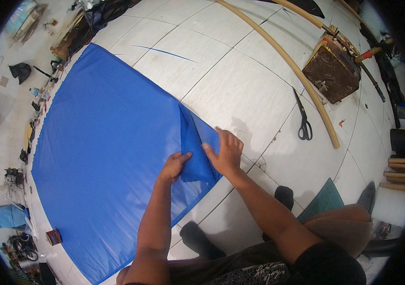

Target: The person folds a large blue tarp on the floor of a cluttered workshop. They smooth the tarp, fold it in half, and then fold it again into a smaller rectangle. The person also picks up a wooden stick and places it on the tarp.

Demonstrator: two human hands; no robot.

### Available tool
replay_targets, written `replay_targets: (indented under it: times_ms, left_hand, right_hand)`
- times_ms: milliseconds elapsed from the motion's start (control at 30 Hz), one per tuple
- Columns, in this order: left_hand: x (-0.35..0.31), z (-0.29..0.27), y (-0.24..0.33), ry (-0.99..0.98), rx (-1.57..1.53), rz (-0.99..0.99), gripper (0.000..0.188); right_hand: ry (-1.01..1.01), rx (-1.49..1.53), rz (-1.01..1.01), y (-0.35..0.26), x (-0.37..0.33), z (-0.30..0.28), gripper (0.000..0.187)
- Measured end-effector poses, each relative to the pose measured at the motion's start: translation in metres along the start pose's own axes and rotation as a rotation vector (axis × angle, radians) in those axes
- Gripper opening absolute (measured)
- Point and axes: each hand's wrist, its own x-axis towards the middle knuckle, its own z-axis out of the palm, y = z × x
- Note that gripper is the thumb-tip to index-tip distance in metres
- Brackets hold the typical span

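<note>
A large sheet of thin blue fabric (pixel 102 128) lies spread over the white tiled floor. Its right corner is turned back into a loose, darker fold (pixel 195 164). At the left side of that fold, my left hand (pixel 175 167) is closed, with thumb and fingers pinching the fabric. My right hand (pixel 227 153) rests on the fabric's right edge, its thumb spread away from the stretched fingers. The undersides of both hands are hidden.
Black-handled scissors (pixel 303 118) lie right of the fabric, beside a long bent tan pole (pixel 288 61). Beyond stands a brown block (pixel 333 69). A green mat (pixel 322 199) is near my knee. A small tin (pixel 54 237) sits at the fabric's left edge. Clutter lines the left wall.
</note>
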Motion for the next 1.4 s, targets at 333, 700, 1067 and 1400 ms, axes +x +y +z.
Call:
replay_targets:
  times_ms: [333,700,1067,1400]
  left_hand:
    - [0.01,-0.01,-0.014,-0.008,-0.012,0.008,0.025]
    - [0.002,-0.002,-0.002,-0.02,0.03,0.026,0.026]
    - [0.004,-0.009,-0.01,0.015,-0.018,0.018,0.029]
    - [0.01,-0.009,-0.01,-0.048,0.003,-0.001,0.029]
  right_hand:
    - [-0.493,0.057,-0.028,0.006,-0.015,0.01,0.031]
    - [-0.362,-0.025,-0.14,-0.009,-0.009,-0.005,0.041]
    - [-0.652,0.179,0.213,0.013,-0.009,0.01,0.028]
    - [-0.404,-0.003,-0.146,-0.012,-0.022,0.001,0.038]
